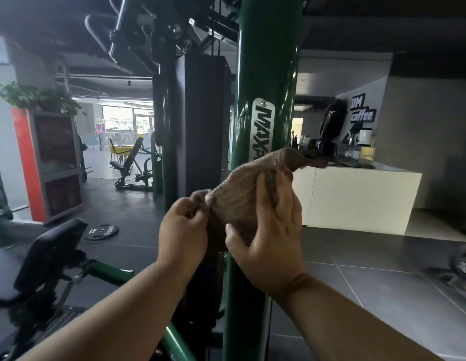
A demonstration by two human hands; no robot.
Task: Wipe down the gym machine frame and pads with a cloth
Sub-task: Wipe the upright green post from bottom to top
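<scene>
A tall green upright post (265, 74) of the gym machine stands right in front of me, with a silver name plate on it. Both hands hold a brown ribbed cloth (239, 194) in front of the post at chest height. My left hand (183, 230) pinches the cloth's left corner. My right hand (268, 230) grips the bunched middle from the right, its fingers curled over the fabric. One end of the cloth sticks out to the upper right. The machine's black seat pad (52, 251) sits low on the left.
A black weight stack column (200, 121) stands behind the post. A weight plate (100, 231) lies on the grey tile floor to the left. A white counter (357, 196) with coffee gear is at the right. Another bench machine (133, 165) stands farther back.
</scene>
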